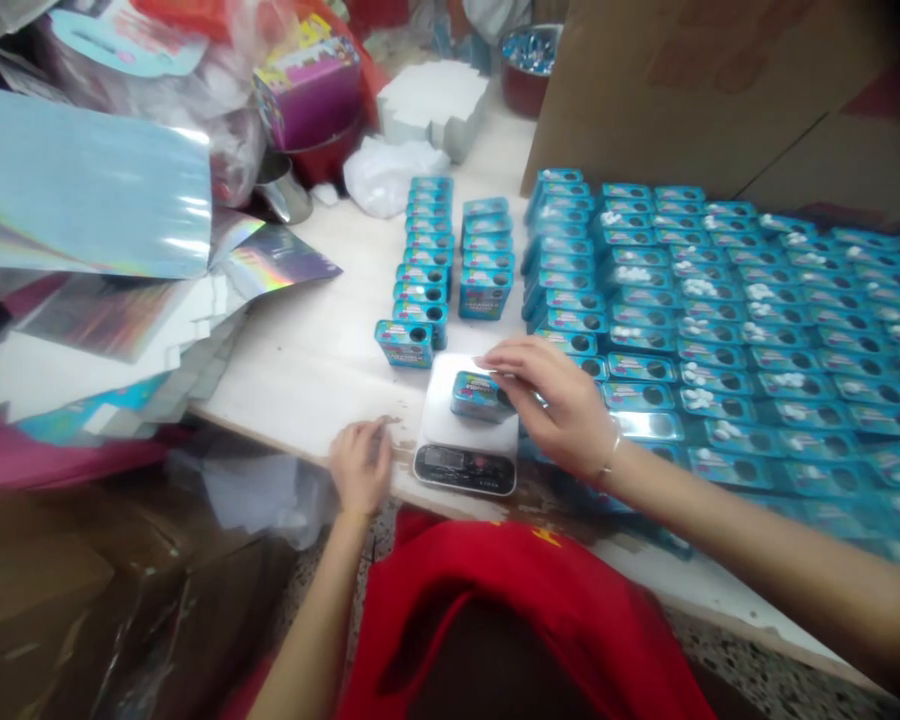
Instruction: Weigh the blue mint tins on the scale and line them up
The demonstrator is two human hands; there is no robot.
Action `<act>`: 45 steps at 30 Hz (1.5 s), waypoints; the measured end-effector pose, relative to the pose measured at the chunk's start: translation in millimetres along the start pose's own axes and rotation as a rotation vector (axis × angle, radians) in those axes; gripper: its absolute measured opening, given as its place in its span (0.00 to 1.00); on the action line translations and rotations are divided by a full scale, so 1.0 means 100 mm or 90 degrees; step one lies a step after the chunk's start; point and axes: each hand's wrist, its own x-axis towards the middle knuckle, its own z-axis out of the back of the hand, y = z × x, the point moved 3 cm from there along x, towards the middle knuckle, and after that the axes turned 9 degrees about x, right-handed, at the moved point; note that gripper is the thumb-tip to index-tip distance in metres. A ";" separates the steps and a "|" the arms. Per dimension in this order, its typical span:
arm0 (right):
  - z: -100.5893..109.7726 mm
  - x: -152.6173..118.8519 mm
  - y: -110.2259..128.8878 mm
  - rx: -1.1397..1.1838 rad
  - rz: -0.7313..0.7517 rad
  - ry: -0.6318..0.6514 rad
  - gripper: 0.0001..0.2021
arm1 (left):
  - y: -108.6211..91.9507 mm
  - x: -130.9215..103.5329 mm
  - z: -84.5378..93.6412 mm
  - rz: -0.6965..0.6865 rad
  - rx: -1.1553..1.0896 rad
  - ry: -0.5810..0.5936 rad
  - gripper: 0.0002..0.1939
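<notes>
A small blue tin point(474, 394) lies on the white plate of a kitchen scale point(436, 432) with a black display panel. Over the tin's right end is my right hand point(551, 400), its thumb and fingers pinched together; whatever is between the fingertips is too small to make out. My left hand point(361, 466) rests at the table's front edge, left of the scale, with its fingers curled. Whether that hand holds anything is unclear. Just behind the scale stands another blue tin point(405, 343), at the front of a row.
Many rows of blue tins point(712, 330), some topped with white pieces, cover the right side. A cardboard box point(720, 90) stands behind them. Shiny sheets point(90, 185) and white card stacks lie left. A red bowl point(521, 90), plastic bag point(394, 172) and metal cup point(285, 188) sit farther back.
</notes>
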 end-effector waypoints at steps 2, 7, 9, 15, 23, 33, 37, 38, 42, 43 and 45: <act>-0.03 -0.04 -0.03 0.001 0.008 -0.003 0.13 | 0.01 -0.01 -0.01 0.000 0.001 0.001 0.10; -0.07 -0.13 -0.12 -0.023 0.007 -0.028 0.14 | 0.01 -0.01 0.00 -0.002 0.001 -0.005 0.10; -0.07 -0.15 -0.14 -0.033 0.000 -0.015 0.16 | 0.00 -0.01 0.00 -0.002 -0.001 -0.004 0.10; 0.18 -0.23 0.17 -0.099 -0.055 0.001 0.19 | 0.02 0.00 0.00 0.000 -0.001 -0.011 0.09; 0.44 -1.27 0.59 0.057 -0.383 0.250 0.11 | -0.60 0.00 0.34 -0.169 -0.188 -0.052 0.12; 0.40 -2.01 0.60 0.073 -0.455 0.195 0.14 | -2.05 -0.39 -0.15 -0.567 0.105 0.328 0.07; 0.40 -2.12 0.62 0.087 -0.468 0.176 0.14 | -2.09 -0.38 -0.18 -0.571 0.125 0.334 0.08; 0.40 -2.13 0.62 0.090 -0.468 0.167 0.14 | -2.09 -0.38 -0.15 -0.583 0.117 0.329 0.08; 0.44 -2.13 0.64 0.090 -0.456 0.137 0.15 | -2.01 -0.22 0.20 -0.574 -0.049 0.202 0.08; 0.46 -2.12 0.64 0.081 -0.456 0.126 0.15 | -1.96 -0.13 0.33 -0.535 -0.105 0.140 0.08; 0.52 -2.11 0.63 0.062 -0.460 0.099 0.15 | -1.84 0.10 0.57 -0.428 -0.183 0.015 0.08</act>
